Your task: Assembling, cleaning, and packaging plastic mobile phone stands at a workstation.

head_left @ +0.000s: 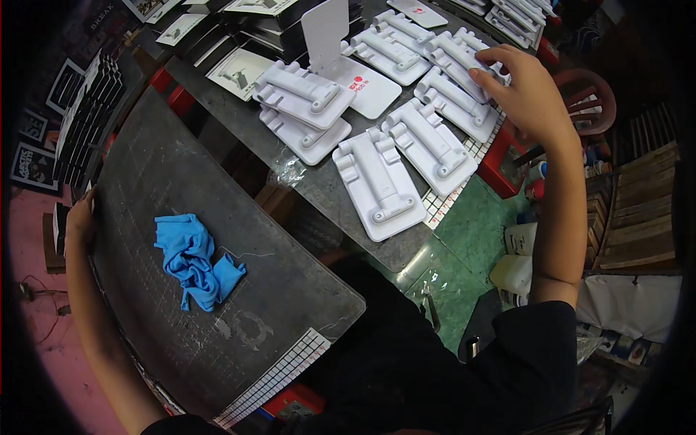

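Right hand (528,93) nearer: fingers at stand (457,61), clamped or not, cannot tell. Stand left of hand, near right edge of bench (330,185), long axis far-left to near-right. Left hand (80,219) at left edge of second bench (141,170), grip hidden.

Red lettering beside a round red emblem is visible on the flat white rectangular plastic plate (371,98), well back from the near corner of the dark grey worktop (344,206). A second white plate (415,12), farther from that corner, bears a red mark too small to read. Pale block capitals appear on a black rectangular poster (35,168) beside the pink wall (54,319). Tiny red characters, illegible, mark the black-gridded white strip (444,209) at the worktop's right edge.
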Demonstrator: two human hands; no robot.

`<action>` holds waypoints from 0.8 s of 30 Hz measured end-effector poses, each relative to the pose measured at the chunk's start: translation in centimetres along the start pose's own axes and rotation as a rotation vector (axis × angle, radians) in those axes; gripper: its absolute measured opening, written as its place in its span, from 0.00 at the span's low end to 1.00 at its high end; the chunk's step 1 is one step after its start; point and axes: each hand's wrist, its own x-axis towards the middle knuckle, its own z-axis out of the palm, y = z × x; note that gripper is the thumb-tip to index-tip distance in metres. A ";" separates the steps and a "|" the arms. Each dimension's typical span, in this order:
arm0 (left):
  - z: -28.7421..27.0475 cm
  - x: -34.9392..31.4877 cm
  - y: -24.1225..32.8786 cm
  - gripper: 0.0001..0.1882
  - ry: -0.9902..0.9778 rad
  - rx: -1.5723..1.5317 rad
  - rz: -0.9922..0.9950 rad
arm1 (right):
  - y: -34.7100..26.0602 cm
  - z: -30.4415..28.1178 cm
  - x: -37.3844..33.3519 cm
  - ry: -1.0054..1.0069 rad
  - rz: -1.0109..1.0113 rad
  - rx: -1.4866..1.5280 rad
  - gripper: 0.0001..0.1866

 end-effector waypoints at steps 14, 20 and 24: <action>-7.9 -18.4 18.3 0.22 0.860 -0.967 0.012 | -1.6 -1.2 1.7 0.026 -0.039 -0.241 0.17; -10.8 -30.2 26.4 0.36 0.491 -1.521 -0.005 | -18.0 -5.4 -1.7 -0.022 -0.217 0.755 0.08; -12.5 -32.5 29.5 0.62 0.362 -1.891 0.125 | -31.1 -3.2 -4.7 -0.491 -0.644 1.080 0.12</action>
